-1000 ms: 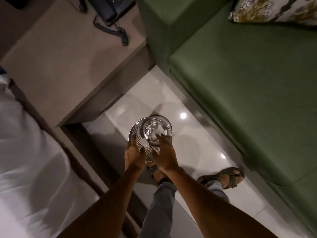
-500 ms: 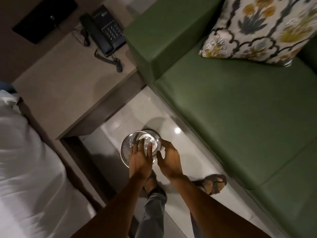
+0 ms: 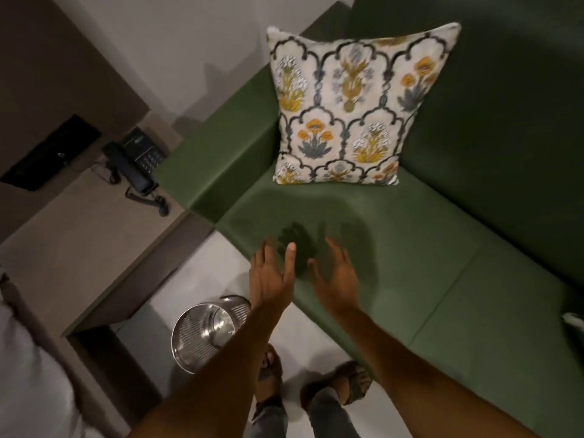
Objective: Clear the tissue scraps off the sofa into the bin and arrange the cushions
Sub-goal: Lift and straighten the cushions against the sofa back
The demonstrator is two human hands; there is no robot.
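Currently both palms empty, fingers spread: left hand (image 3: 271,276) and right hand (image 3: 338,279) side by side over front edge of sofa (image 3: 442,248) seat. Cushion (image 3: 354,105) upright in armrest corner, straight ahead and well apart, roughly equidistant from both. Bin (image 3: 202,333) on floor, below left forearm. Possible tissue scrap (image 3: 573,322) at far right edge, nearer right hand.
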